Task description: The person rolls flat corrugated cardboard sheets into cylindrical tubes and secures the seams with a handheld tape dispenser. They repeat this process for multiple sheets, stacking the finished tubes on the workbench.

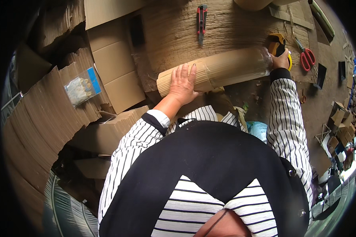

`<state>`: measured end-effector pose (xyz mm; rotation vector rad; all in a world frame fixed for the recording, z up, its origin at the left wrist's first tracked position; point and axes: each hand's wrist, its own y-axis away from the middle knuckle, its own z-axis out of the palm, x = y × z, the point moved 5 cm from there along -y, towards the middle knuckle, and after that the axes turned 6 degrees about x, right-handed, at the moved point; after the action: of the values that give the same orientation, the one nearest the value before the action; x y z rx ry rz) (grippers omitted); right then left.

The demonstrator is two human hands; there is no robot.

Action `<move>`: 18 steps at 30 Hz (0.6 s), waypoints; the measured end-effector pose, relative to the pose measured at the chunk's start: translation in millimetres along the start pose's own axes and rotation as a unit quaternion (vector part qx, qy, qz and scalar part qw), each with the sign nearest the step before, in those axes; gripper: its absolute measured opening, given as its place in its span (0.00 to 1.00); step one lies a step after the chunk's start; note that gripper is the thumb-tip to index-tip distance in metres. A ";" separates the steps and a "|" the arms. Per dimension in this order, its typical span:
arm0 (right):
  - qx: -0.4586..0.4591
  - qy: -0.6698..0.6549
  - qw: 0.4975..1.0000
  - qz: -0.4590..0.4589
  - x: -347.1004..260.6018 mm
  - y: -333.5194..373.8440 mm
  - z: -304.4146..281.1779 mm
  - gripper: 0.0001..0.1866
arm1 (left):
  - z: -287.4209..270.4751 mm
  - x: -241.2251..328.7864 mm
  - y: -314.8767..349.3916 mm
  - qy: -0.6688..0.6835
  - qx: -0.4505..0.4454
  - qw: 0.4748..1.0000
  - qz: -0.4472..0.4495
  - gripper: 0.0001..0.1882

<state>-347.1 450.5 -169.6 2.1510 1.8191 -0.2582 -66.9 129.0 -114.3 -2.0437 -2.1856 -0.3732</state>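
Note:
A long roll (219,75) lies slantwise across the worktable in front of me, ribbed and straw-coloured like slatted matting at its left end, with a shiny clear wrap near its right end. My left hand (182,83) rests flat on the ribbed end, fingers stretched over its top. At the other end, my right hand (280,61) is closed round a yellow and black tape dispenser (277,43) touching the roll. The dispenser's grip is partly hidden behind the hand. Beyond the roll lies a red and black utility knife (201,23).
Red-handled scissors (307,60) lie right of the dispenser on the worn worktable (170,31). Stacked cardboard (47,114) fills the left, with a clear and blue packet (83,87) on it. Small scissors (303,96) and scattered boxes (340,118) are on the floor at right.

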 end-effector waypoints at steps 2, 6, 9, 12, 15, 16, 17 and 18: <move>-0.012 0.017 1.000 -0.017 -7.0 -4.9 -1.9 0.45 | 1.8 -2.9 6.6 -0.002 0.004 1.000 -0.007 0.61; 0.016 -0.010 0.998 -0.062 17.5 -13.7 -31.5 0.32 | -1.2 -0.6 4.2 0.024 0.010 1.000 -0.003 0.61; -0.028 -0.275 0.959 -0.067 47.2 -25.0 -59.7 0.25 | 2.6 1.0 4.4 0.021 0.007 1.000 -0.004 0.61; 0.003 -0.460 0.888 -0.012 15.9 12.0 -107.8 0.23 | 3.7 -0.5 12.4 0.012 0.003 1.000 -0.020 0.60; -0.025 -0.540 0.841 0.010 -26.2 61.2 -152.0 0.22 | 3.8 -3.0 9.7 0.005 -0.008 1.000 -0.017 0.60; -0.039 -0.554 0.832 0.011 -35.0 71.2 -158.0 0.21 | 3.7 -2.5 7.9 0.008 -0.010 1.000 -0.015 0.60; -0.101 -0.583 0.806 -0.028 -36.4 78.4 -149.0 0.20 | 3.2 -2.4 6.3 0.011 -0.012 1.000 -0.014 0.60; -0.137 -0.545 0.827 0.010 -59.9 98.9 -147.0 0.25 | 2.0 -3.1 7.7 0.013 -0.018 1.000 -0.018 0.60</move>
<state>-269.7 431.9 -0.3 1.3020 1.0418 -0.9248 -58.8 127.0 -116.2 -2.0079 -2.2199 -0.4433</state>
